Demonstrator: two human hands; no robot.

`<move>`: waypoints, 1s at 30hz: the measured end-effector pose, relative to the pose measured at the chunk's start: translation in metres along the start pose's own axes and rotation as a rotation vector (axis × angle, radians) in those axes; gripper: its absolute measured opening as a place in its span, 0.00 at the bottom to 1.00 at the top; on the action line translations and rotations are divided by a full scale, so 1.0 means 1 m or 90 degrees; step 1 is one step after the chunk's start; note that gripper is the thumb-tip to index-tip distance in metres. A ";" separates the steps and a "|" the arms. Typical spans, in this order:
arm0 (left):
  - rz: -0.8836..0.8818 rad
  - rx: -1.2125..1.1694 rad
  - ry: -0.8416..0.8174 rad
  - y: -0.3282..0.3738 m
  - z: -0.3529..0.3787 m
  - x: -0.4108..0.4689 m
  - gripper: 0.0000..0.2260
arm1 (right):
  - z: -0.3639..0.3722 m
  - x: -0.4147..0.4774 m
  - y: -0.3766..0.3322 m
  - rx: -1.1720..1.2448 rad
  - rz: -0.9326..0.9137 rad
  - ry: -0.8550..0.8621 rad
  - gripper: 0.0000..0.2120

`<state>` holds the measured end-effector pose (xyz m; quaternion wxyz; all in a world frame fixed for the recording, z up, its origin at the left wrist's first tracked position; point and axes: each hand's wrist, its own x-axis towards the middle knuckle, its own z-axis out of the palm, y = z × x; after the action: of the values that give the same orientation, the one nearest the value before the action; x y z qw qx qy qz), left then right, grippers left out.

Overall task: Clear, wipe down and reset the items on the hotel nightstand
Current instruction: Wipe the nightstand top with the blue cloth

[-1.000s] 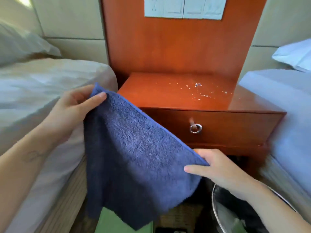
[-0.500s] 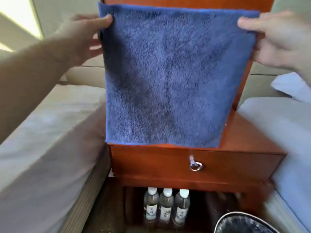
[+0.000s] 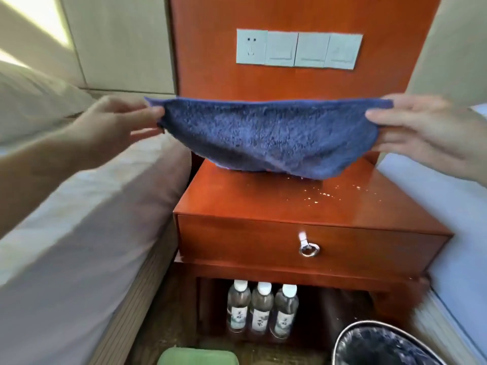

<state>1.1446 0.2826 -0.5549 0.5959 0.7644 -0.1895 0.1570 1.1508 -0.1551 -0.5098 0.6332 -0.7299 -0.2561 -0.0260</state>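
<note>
two beds, the left bed (image 3: 79, 219) and the right bed (image 3: 453, 206), flank the wooden nightstand (image 3: 250, 206). a blue cloth (image 3: 268, 138) hangs spread over its top's rear. the left hand (image 3: 116, 125) and right hand (image 3: 427, 130) each pinch one upper corner. droplets (image 3: 324, 193) dot the top.

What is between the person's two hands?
In the head view, a blue cloth hangs stretched between them, sagging in the middle; the left hand pinches one top corner and the right hand the other.

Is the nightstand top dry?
No, droplets glisten on the right part of the nightstand top, just in front of the blue cloth.
</note>
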 end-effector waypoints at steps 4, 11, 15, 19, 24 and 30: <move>-0.067 0.061 -0.078 -0.041 -0.004 -0.049 0.23 | 0.037 -0.034 0.064 -0.074 0.132 -0.084 0.26; -0.174 0.152 -0.224 -0.033 -0.008 -0.061 0.17 | 0.031 -0.053 0.097 -0.079 0.263 -0.157 0.36; -0.210 0.162 -0.128 -0.044 0.010 -0.046 0.07 | 0.035 -0.028 0.094 -0.093 0.264 -0.085 0.11; -0.240 0.157 0.023 -0.073 0.025 -0.007 0.07 | 0.036 0.026 0.103 -0.136 0.221 0.080 0.05; -0.246 0.231 0.082 -0.117 0.043 0.034 0.06 | 0.038 0.079 0.151 -0.337 0.189 0.177 0.03; -0.282 0.416 0.060 -0.140 0.043 0.041 0.05 | 0.045 0.085 0.175 -0.541 0.186 0.194 0.07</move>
<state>1.2483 0.2670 -0.6652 0.3488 0.9281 0.0676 0.1112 1.2830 -0.0954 -0.6477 0.3061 -0.9405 -0.0218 -0.1458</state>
